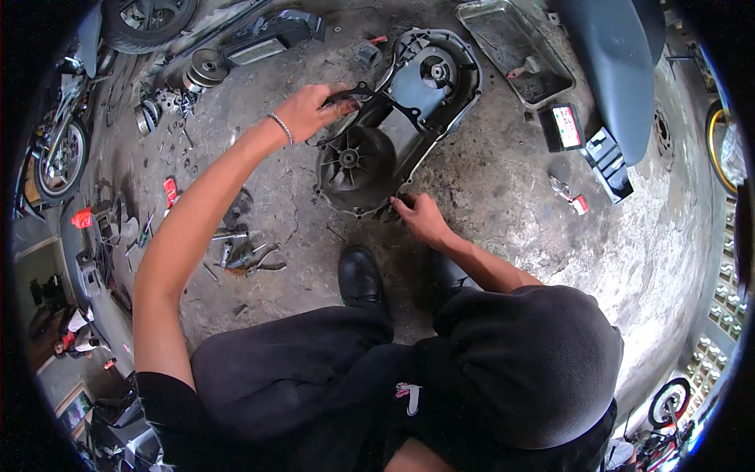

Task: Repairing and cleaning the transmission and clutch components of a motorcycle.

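Note:
A scooter engine's long metal drive case (464,98) lies on the floor in front of me, its inside facing up. At its near end is a dark finned pulley (350,159); a round hub (437,72) is at the far end. My left hand (311,114), with a chain bracelet at the wrist, is closed on a thin dark plate with bolt holes (362,90) over the case's left side. My right hand (421,216) pinches at the case's near right rim. What lies between those fingertips is too dark to make out.
Loose pulley parts (206,69) and pliers (271,259) with other tools lie to the left. A metal tray (515,51), a scooter seat (613,71), a battery (562,126) and a black plastic tray (609,165) are on the right. My boots (362,275) stand just nearer than the case.

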{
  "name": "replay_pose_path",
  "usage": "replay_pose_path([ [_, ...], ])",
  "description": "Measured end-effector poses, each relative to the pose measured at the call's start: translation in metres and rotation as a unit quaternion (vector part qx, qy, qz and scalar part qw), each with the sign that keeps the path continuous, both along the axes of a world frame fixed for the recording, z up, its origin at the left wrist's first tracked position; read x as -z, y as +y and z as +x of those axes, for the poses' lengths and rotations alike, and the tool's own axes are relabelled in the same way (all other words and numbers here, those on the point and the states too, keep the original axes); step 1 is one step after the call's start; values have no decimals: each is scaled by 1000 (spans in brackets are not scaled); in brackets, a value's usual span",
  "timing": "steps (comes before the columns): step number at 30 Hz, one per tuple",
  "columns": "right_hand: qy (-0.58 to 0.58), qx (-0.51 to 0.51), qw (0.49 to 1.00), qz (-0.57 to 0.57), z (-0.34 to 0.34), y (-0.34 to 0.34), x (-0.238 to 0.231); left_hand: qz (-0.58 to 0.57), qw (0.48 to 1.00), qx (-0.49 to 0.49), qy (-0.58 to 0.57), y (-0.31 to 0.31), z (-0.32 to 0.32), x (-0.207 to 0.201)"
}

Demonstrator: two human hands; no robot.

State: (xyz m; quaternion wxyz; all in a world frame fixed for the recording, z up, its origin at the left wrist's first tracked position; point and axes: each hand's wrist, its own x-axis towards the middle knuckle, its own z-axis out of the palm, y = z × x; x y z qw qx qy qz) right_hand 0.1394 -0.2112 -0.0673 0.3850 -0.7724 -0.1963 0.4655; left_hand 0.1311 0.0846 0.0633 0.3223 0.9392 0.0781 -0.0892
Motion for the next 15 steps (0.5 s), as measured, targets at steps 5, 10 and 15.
replay_pose_path([
  [5,-9,1,1000,24,-2,-2,6,-6,998,8,-55,1,-4,7],
  [10,-14,-41,999,24,4,-11,19,-6,999,8,-48,-1,-3,3],
  [15,-183,-85,976,85,-1,-26,7,-5,1000,0,6,0,0,-1],
])
